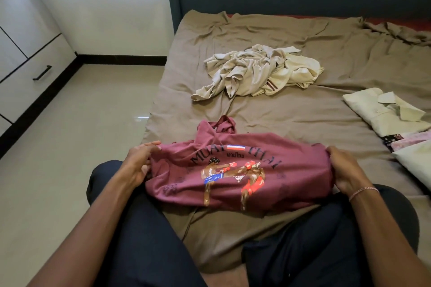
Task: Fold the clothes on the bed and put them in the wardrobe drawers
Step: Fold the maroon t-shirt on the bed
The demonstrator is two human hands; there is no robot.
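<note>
Nearest: my knees in dark trousers (144, 228), set against the near edge of the bed (291, 121). Just beyond them lies the maroon T-shirt (233, 191), print side up, spread across the bed between my two hands. Left hand (137, 163): fingers curled round the shirt's left edge, cloth bunched in the grip. Right hand (345, 170), with a thin bracelet (362, 191) at the wrist: fingers likewise closed on the right edge. The shirt is drawn lightly taut between them, and its far part is rumpled.

Handling assessment: thin knit cloth, light, limp, not slippery, nothing to break. It will sag and crease wherever unsupported. I judge the best hold to be at the side seams or shoulders, both hands level, letting the bed carry the weight during folding.

Outstanding: a crumpled heap of pale clothes (254, 72) lies farther up the bed. A folded pale shirt (382, 112) sits on the right, beside other folded pieces (412, 142). Wardrobe drawers (39, 72) stand far left, across the floor, closed.
</note>
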